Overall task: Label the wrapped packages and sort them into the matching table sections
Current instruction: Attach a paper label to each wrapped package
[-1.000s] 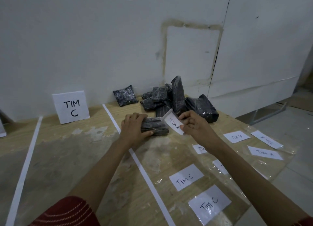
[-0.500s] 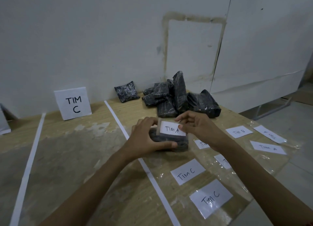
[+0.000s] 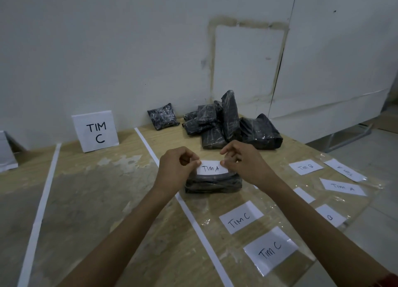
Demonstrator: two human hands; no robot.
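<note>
As hands [image 3: 212, 168] pinch label [image 3: 212, 168], package [image 3: 213, 184] beneath (touching)

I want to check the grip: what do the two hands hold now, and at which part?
A paper label reading "TIM A": the left hand pinches its left end, the right hand its right end, over a black package.

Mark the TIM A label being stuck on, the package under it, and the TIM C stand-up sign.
TIM A label [image 3: 212, 168], head view, middle of the paper.
Package [image 3: 213, 184], head view, front face.
TIM C sign [image 3: 95, 132], head view, centre of card.
</note>
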